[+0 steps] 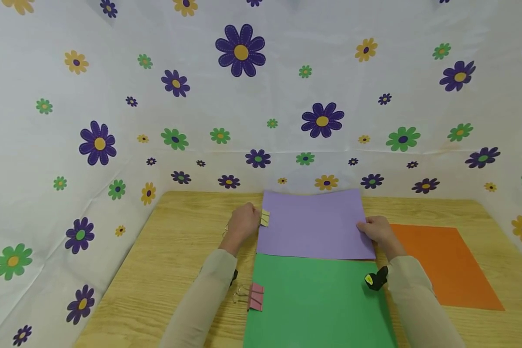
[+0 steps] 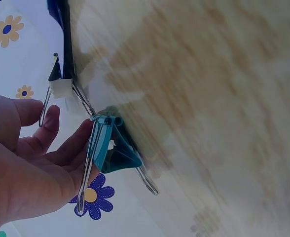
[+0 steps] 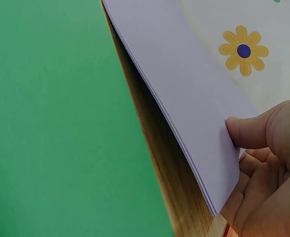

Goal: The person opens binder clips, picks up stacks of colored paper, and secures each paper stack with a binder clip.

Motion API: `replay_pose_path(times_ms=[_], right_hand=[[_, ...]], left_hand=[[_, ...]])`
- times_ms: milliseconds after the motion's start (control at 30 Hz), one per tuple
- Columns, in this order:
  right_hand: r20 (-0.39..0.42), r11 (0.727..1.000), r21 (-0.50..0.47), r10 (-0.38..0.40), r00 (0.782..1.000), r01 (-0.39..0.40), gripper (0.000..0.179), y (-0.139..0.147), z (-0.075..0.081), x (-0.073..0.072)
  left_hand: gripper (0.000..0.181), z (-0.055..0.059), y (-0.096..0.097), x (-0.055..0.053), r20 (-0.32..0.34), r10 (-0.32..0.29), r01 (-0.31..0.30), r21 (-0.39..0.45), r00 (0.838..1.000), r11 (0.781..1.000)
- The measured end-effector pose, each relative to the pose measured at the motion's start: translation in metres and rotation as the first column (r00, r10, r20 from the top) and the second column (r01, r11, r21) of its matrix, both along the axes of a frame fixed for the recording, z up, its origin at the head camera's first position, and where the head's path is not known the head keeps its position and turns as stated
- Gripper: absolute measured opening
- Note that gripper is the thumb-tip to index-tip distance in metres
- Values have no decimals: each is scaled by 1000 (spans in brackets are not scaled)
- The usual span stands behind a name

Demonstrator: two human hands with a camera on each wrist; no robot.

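A stack of purple paper (image 1: 313, 224) has its near edge beside the far edge of green paper (image 1: 317, 299). At its left edge sits a pale yellow binder clip (image 1: 265, 217), whose wire handles my left hand (image 1: 245, 220) pinches; in the left wrist view the clip (image 2: 61, 88) looks whitish. A teal binder clip (image 2: 116, 150) is close by my left fingers. My right hand (image 1: 377, 229) pinches the right edge of the purple paper, thumb on top. In the right wrist view the purple paper (image 3: 184, 98) bends and its edge is lifted off the table.
A pink binder clip (image 1: 255, 297) grips the left edge of the green paper. Orange paper (image 1: 452, 270) lies to the right on the wooden table (image 1: 156, 290). A white flower-print cloth (image 1: 278, 92) stands behind and along the sides.
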State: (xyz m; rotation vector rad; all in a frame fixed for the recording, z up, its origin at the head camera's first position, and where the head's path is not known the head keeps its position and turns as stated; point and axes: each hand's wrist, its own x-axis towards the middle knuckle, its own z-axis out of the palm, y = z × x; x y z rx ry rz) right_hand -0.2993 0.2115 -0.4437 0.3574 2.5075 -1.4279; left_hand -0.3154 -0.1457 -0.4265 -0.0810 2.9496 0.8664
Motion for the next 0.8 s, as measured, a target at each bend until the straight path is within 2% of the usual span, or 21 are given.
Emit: replay_pose_path(times_ms=[267,600,800], right_hand=[[-3,1000,-8,-1,1000,1,21,-1,0,0],[1,1000,-7,2,1000,-2,22,-1,-1,0],[3,1000,-2,-4,1000,4,31,-3,1,1]], left_hand=[[25,-1,-1,0,-10,-18,18,-12,1000,1000],[25,3,1,2,-17,-5,5,-30,1000,1000],[25,2,2,2,-9,13,-13,-58,1000,998]])
